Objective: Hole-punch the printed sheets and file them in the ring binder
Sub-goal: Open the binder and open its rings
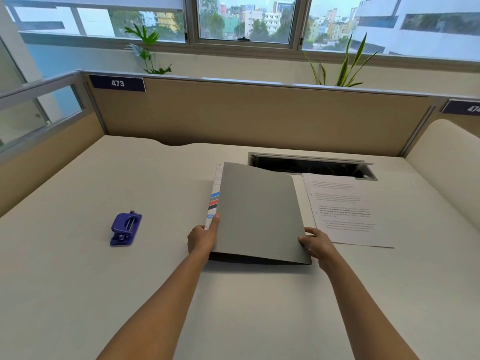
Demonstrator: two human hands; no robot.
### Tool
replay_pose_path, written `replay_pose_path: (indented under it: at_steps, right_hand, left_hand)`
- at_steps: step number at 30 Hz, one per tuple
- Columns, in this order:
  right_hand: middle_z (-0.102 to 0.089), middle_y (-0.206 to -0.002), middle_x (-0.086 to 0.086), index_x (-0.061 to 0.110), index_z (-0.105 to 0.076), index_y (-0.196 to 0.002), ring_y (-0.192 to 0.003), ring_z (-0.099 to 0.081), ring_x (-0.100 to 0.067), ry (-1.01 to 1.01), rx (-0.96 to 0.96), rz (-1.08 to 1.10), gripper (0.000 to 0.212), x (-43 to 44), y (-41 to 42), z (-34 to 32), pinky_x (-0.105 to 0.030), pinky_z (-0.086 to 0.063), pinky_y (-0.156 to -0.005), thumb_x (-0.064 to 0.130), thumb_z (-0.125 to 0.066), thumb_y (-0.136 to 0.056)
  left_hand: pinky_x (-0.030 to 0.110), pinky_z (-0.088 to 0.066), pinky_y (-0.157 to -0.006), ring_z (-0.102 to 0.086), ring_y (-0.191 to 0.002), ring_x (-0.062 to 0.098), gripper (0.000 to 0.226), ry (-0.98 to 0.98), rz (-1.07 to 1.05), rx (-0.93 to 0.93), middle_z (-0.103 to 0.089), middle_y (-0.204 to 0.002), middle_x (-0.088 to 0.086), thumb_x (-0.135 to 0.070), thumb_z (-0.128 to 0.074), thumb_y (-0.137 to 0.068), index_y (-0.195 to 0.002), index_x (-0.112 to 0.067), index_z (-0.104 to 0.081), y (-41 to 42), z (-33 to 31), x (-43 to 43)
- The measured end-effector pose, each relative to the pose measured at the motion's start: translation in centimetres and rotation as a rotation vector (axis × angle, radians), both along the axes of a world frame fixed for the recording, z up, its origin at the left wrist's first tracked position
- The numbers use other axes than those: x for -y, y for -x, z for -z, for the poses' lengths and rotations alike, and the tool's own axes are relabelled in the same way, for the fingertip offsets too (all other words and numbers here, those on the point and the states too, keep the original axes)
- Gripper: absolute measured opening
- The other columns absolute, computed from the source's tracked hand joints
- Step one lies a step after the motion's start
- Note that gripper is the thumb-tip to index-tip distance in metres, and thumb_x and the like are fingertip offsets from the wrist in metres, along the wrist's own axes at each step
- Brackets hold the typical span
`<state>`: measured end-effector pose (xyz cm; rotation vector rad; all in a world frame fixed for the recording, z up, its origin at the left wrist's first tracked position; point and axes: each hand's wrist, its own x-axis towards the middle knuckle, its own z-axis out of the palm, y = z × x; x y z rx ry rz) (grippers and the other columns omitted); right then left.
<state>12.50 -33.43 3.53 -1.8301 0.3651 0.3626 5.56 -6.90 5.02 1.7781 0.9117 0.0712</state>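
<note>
Grey ring binder [259, 216] lies closed at centre of the white table [130, 294], spine to the left w/ a white label strip carrying blue, red and dark bands. Front cover bows up a bit at the far edge; the rings and anything inside are hidden.

Left hand [202, 237] grips the binder's near-left corner at the spine, thumb on top of the cover, other fingers tucked under and out of sight. Right hand [318, 244] holds the near-right edge of the cover, fingers [311, 232] curled round the edge, tips hidden beneath. Both forearms run out of frame at the bottom.

Printed sheets [348, 211] lie flat on the table just right of the binder, left edge partly tucked behind the cover; text too small to read, and can't tell how many sheets are in the stack. Purple hole punch [126, 229] sits well apart to the left, untouched.

Behind the binder, a dark cable slot [311, 165] in the table, contents too dark to make out. Partition [259, 115] carries a plate reading 473 [117, 83]; a second plate at right is cut off by the frame.
</note>
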Motion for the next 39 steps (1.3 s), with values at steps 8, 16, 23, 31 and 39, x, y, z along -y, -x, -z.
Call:
replay_pose_path:
  at_steps: [8,16,23,31,39]
  right_hand:
    - [-0.063,-0.118,-0.017,0.007,-0.053,-0.127,-0.097,-0.059,-0.027,0.024,-0.013,0.009,0.038,2.0,2.1,0.9,-0.028,-0.046,-0.070,0.003,-0.054,-0.089]
    - [-0.064,-0.118,-0.014,0.008,-0.057,-0.126,-0.107,-0.060,-0.030,0.129,-0.003,0.010,0.040,3.3,3.0,0.5,-0.035,-0.047,-0.091,0.002,-0.050,-0.087]
    - [-0.061,-0.124,-0.014,0.005,-0.053,-0.132,-0.114,-0.055,-0.031,0.296,0.056,-0.013,0.044,2.9,3.6,-0.4,-0.034,-0.041,-0.094,0.000,-0.050,-0.088]
    - [-0.053,-0.136,-0.015,0.002,-0.050,-0.133,-0.127,-0.046,-0.031,0.447,0.207,-0.020,0.042,2.1,4.5,-0.7,-0.034,-0.033,-0.106,0.002,-0.050,-0.091]
    - [-0.066,-0.109,-0.012,0.006,-0.054,-0.126,-0.102,-0.059,-0.026,0.262,0.221,0.163,0.036,2.3,5.6,0.6,-0.041,-0.044,-0.100,0.006,-0.032,-0.097]
  left_hand:
    - [0.026,-0.040,-0.062,-0.054,-0.080,0.023,0.050,-0.016,0.012,-0.006,-0.058,-0.092,0.006,-0.056,-0.048,-0.088,-0.093,-0.007,-0.058,2.2,0.7,2.4]
    - [0.029,-0.043,-0.066,-0.057,-0.082,0.025,0.056,-0.095,0.064,-0.015,-0.064,-0.103,0.012,-0.054,-0.046,-0.090,-0.105,-0.003,-0.063,2.5,1.3,3.8]
    - [0.036,-0.045,-0.094,-0.046,-0.120,0.027,0.050,-0.330,0.168,0.056,-0.045,-0.132,0.013,-0.038,-0.042,-0.096,-0.137,-0.009,-0.043,3.1,1.1,4.3]
    - [0.033,-0.009,-0.118,-0.006,-0.147,0.018,0.092,-0.770,0.687,0.150,-0.010,-0.158,0.002,-0.078,-0.032,-0.076,-0.148,-0.022,-0.019,5.3,1.3,3.5]
    - [0.030,0.005,-0.119,0.007,-0.148,0.017,0.094,-0.910,0.915,0.126,0.005,-0.160,0.006,-0.067,-0.044,-0.083,-0.151,-0.015,-0.005,5.5,1.2,3.4]
